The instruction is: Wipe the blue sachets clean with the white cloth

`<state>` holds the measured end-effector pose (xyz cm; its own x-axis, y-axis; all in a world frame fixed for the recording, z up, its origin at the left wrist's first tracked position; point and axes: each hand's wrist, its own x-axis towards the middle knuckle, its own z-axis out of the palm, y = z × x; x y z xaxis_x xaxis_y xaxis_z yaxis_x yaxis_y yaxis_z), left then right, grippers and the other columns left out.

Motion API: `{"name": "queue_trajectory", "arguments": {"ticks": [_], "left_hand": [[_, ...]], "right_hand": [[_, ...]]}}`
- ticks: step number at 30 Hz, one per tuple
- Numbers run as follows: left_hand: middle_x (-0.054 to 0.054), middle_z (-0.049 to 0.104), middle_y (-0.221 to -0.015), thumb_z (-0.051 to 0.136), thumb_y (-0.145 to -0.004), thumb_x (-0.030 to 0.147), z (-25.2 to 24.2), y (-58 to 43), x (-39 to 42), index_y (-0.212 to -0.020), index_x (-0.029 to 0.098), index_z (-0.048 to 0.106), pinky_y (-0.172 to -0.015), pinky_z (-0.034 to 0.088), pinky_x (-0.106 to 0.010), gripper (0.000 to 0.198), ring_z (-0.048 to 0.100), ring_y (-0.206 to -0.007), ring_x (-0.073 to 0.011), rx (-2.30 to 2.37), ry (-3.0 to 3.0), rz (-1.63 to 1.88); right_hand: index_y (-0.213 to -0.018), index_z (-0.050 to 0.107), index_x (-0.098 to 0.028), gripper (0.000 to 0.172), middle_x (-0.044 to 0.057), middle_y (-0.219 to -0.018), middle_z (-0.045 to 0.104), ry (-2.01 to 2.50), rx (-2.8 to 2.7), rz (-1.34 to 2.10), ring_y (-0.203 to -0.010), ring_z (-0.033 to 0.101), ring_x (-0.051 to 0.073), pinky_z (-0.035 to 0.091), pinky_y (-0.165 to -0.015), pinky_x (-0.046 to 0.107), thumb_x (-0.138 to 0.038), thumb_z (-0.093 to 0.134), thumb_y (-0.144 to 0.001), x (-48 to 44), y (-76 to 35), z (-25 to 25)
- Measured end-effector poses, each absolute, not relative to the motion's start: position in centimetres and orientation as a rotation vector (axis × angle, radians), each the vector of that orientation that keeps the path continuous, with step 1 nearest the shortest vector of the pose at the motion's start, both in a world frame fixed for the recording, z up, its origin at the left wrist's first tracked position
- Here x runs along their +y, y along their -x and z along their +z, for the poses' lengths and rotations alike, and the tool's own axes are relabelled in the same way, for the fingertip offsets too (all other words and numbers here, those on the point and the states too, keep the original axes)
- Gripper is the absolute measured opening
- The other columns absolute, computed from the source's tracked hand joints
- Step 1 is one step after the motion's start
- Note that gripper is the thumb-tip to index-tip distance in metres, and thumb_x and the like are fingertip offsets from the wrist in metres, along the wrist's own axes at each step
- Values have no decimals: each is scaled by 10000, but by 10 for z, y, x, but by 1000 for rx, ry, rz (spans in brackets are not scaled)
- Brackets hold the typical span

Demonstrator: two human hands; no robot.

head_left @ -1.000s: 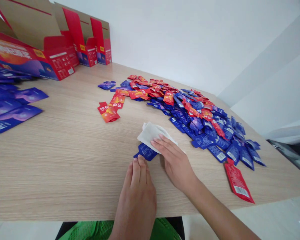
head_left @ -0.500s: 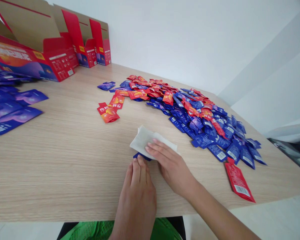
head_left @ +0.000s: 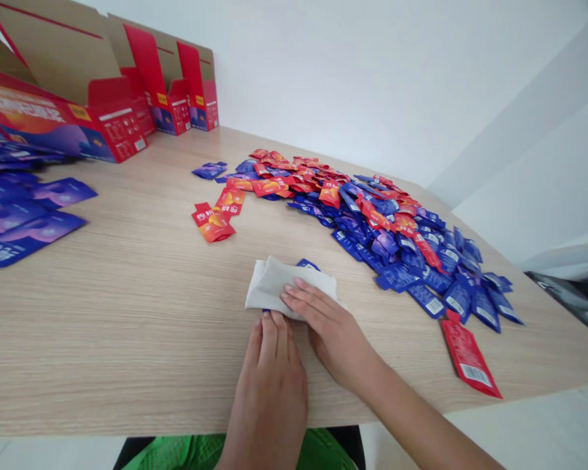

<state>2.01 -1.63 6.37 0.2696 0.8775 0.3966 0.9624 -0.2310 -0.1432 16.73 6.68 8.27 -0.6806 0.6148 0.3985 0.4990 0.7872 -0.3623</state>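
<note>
A blue pouch (head_left: 308, 264) lies on the table, mostly hidden under a folded white cloth (head_left: 269, 287); its far corner and a sliver of its near edge show. My right hand (head_left: 330, 326) rests on the cloth, fingers together and pressing it against the pouch. At the pouch's near edge, the fingertips of my left hand (head_left: 274, 365) are close together and hold it down.
Blue and red pouches (head_left: 353, 215) form a long heap at the back and right. A red pouch (head_left: 471, 356) lies apart at the right edge. Blue-purple pouches (head_left: 29, 225) are stacked at left, before open red cartons (head_left: 122, 130). Two red-orange pouches (head_left: 213, 223) lie centre-left.
The cloth has slid a little left and towards me under my right hand, uncovering the far corner of the blue pouch. My left hand stays almost in place.
</note>
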Motion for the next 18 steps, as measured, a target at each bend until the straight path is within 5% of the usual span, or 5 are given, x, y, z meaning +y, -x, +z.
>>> {"name": "queue_trajectory", "arguments": {"ticks": [8, 14, 18], "left_hand": [[-273, 687, -1363, 475, -857, 186, 66, -17, -17, -1299, -75, 657, -1060, 577, -446, 545, 664, -1258, -360, -1631, 2183, -357], [-259, 738, -1270, 478, -848, 179, 65, -21, -15, -1235, -42, 714, -1052, 578, -462, 504, 691, -1199, -358, -1685, 2155, -378], [-254, 717, -1322, 471, -848, 192, 66, -19, -16, -1266, -43, 695, -1049, 579, -448, 529, 683, -1220, -346, -1667, 2168, -335]], "right_hand": [[-1445, 658, -212, 674, 87, -1459, 678, 1307, -2146, 169, -1418, 585, 247, 448, -1234, 529, 48, 402, -879, 102, -208, 62], [-1577, 506, -266, 729, 45, -1553, 601, 875, -2411, 264, -1525, 447, 201, 428, -1256, 476, 40, 387, -927, 71, -174, 82], [-1521, 572, -183, 735, 83, -1551, 600, 933, -2453, 275, -1514, 463, 200, 421, -1261, 475, 86, 362, -870, 83, -174, 74]]}}
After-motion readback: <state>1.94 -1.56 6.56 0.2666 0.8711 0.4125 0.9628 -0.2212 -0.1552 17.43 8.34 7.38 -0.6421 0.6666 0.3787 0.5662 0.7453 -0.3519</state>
